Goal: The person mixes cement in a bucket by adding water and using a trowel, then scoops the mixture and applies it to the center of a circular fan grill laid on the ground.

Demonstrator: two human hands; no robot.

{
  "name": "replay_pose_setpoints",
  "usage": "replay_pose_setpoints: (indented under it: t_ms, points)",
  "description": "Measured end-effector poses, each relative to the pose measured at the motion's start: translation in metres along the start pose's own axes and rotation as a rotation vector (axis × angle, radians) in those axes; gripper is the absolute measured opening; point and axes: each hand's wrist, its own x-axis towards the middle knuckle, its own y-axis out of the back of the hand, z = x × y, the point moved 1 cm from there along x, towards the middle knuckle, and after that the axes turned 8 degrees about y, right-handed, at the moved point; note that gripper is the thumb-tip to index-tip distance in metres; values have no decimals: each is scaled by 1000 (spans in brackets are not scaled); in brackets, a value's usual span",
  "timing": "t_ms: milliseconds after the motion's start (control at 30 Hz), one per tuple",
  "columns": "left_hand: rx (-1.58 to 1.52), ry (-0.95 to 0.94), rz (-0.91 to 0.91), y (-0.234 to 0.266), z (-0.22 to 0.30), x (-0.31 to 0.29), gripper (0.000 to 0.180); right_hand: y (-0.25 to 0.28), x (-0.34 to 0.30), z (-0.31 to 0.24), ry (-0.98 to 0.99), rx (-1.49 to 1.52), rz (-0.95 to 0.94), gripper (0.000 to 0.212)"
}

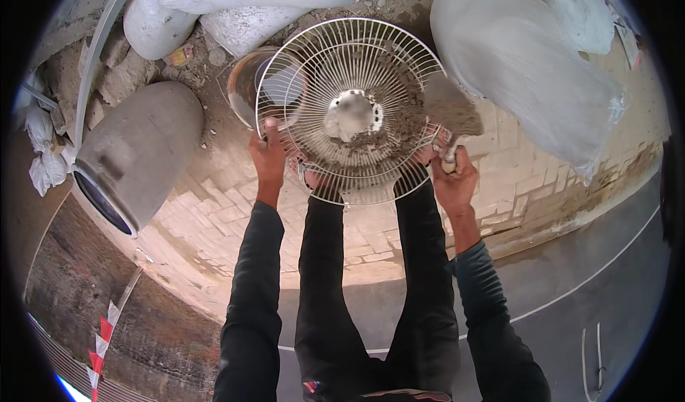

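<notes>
A round white wire fan guard (354, 116), with a solid disc at its centre, is held out over my feet. At its lower left rim my left hand (269, 161) is closed, with the thumb on top. Damp grey-brown sand or soil (401, 109) lies in the guard, mostly on its right half. My right hand (455, 182) grips the handle of a trowel (452, 108). The trowel's blade, coated in the same brown material and slightly blurred, is at the guard's right edge; whether they touch, I cannot tell.
Behind the guard's left side stands a bucket (244, 87), partly covered by the wires. A large grey drum (146, 145) lies further left. White sacks (246, 25) and a big wrapped bag (524, 67) line the far side. Red-and-white striped tape (105, 331) hangs at lower left.
</notes>
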Motion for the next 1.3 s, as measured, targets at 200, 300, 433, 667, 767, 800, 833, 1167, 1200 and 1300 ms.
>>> replay_pose_setpoints:
  t_ms: [200,300,433,667,767,800,833,1167,1200,1300]
  points:
    - [154,-65,43,20,-35,16,43,-3,5,-40,36,-273,-54,17]
    - [-117,69,-15,6,-4,-27,43,8,14,-25,12,-56,-34,18]
    - [53,-60,91,8,-15,-47,41,35,-6,-27,-126,111,35,17]
    - [-104,63,182,59,-55,-91,41,113,-37,-71,-147,-135,-69,33]
    - [-157,119,211,89,-59,-113,42,134,-42,-87,-142,-200,-134,33]
    - [-163,118,225,97,-66,-120,43,137,-44,-93,-130,-205,-152,32]
    - [-171,124,235,99,-61,-128,42,139,-45,-97,-172,-189,-170,32]
    - [-326,190,310,90,-44,-177,45,81,-27,-121,-291,43,-344,38]
    - [-342,204,290,92,-47,-182,43,67,-23,-123,-229,109,-334,39]
    - [-418,242,318,100,-65,-198,43,36,-4,-153,-114,53,-469,40]
